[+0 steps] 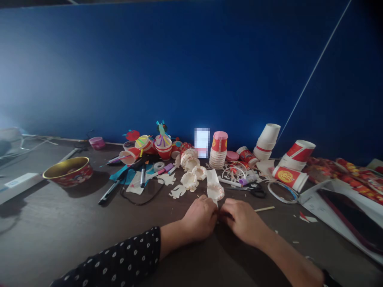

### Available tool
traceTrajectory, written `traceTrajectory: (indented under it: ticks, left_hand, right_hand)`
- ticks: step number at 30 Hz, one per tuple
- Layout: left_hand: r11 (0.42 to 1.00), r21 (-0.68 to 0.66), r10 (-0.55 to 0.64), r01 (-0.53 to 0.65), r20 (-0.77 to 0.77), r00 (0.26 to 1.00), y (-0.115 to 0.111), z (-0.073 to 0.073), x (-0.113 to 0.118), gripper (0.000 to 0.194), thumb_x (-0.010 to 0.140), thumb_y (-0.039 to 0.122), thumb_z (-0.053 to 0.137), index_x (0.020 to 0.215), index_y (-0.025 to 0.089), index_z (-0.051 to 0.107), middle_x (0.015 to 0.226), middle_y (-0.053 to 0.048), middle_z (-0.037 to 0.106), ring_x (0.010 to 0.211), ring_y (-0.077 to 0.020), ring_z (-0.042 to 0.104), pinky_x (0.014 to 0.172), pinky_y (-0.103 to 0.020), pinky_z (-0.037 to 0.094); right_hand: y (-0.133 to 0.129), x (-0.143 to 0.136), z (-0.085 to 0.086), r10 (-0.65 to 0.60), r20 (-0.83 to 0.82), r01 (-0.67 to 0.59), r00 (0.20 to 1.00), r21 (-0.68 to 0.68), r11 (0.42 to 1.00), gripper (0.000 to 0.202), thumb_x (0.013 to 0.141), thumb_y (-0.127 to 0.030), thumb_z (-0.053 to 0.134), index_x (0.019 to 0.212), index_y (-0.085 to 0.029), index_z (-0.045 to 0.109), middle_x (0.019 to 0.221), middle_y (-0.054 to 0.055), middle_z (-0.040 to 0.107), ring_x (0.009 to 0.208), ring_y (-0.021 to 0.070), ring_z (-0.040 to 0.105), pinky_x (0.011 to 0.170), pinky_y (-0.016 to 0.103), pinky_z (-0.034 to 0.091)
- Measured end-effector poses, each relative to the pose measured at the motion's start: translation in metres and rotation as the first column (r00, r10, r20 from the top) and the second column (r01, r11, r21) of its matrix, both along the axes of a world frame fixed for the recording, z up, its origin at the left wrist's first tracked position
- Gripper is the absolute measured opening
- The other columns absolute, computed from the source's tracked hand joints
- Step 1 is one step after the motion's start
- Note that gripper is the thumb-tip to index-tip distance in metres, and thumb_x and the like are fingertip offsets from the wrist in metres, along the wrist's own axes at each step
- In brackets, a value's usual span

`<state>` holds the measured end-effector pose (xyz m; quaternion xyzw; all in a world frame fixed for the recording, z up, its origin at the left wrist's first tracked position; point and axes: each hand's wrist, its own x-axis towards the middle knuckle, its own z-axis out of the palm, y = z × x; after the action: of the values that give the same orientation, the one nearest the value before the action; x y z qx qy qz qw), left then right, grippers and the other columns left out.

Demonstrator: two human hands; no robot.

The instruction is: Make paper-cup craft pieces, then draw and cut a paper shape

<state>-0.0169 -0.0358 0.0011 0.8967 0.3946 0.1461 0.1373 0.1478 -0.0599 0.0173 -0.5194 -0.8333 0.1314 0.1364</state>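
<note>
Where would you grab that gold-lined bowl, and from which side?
I'd pinch the bowl by the right part of its rim, coming from above and the right, thumb inside, fingers outside. It stands upright and open, leaving that rim exposed, while the white box sits close on its left.

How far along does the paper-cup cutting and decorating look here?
Looks done: the red paper cup with purple strips is decorated, and white ruffled paper pieces lie cut. In hand: the left hand and right hand meet beside a white frilled paper piece; their grip is hidden. Possibly left: the leaning white paper-cup stack, which looks uncut.
</note>
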Motion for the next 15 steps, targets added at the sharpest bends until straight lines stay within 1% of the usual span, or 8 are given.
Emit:
traceTrajectory:
  ticks: [3, 8, 12, 15]
  left_hand:
    - [1.0, -0.006, -0.005, 0.005, 0.026, 1.0, -0.0001, 0.0004, -0.0013, 0.012, 0.079, 0.015, 0.048, 0.074, 0.014, 0.058, 0.08, -0.007, 0.062, 0.08, -0.02, 0.053, 0.072, -0.03, 0.041]
    - [0.999, -0.033, -0.021, 0.024, 0.1, 0.995, -0.0003, 0.0001, -0.0031, 0.007, 0.069, 0.013, 0.054, 0.074, 0.015, 0.059, 0.078, -0.006, 0.062, 0.079, -0.0198, 0.054, 0.072, -0.029, 0.041]
    - [0.999, -0.039, -0.006, 0.012, 0.158, 0.987, 0.0009, -0.0034, -0.0031, 0.006, 0.068, 0.015, 0.055, 0.073, 0.016, 0.059, 0.077, -0.005, 0.062, 0.077, -0.0192, 0.054, 0.072, -0.028, 0.041]
    - [0.999, -0.051, 0.016, -0.008, 0.154, 0.988, 0.0011, -0.0052, -0.0026, 0.005, 0.067, 0.015, 0.057, 0.071, 0.016, 0.06, 0.077, -0.005, 0.063, 0.077, -0.0192, 0.054, 0.071, -0.028, 0.041]
  right_hand:
    - [-0.0005, -0.0018, 0.0001, -0.024, 0.004, 0.024, 1.0, 0.0, 1.0, 0.014, 0.076, -0.012, 0.051, 0.068, -0.018, 0.06, 0.074, 0.002, 0.06, 0.07, 0.0149, 0.055, 0.06, 0.024, 0.031]
    - [-0.0003, -0.0036, -0.0019, -0.038, 0.006, 0.038, 0.999, -0.014, 0.999, 0.014, 0.077, -0.011, 0.048, 0.07, -0.018, 0.058, 0.078, 0.004, 0.061, 0.072, 0.0157, 0.056, 0.061, 0.024, 0.032]
    - [-0.0007, -0.0041, -0.003, -0.049, 0.016, 0.049, 0.999, -0.001, 0.999, 0.012, 0.076, -0.011, 0.047, 0.071, -0.018, 0.056, 0.079, 0.004, 0.061, 0.072, 0.016, 0.057, 0.061, 0.025, 0.031]
    - [-0.0012, -0.0043, -0.0031, -0.059, 0.021, 0.058, 0.998, 0.01, 0.998, 0.012, 0.076, -0.013, 0.047, 0.071, -0.019, 0.056, 0.078, 0.003, 0.061, 0.07, 0.016, 0.056, 0.06, 0.026, 0.031]
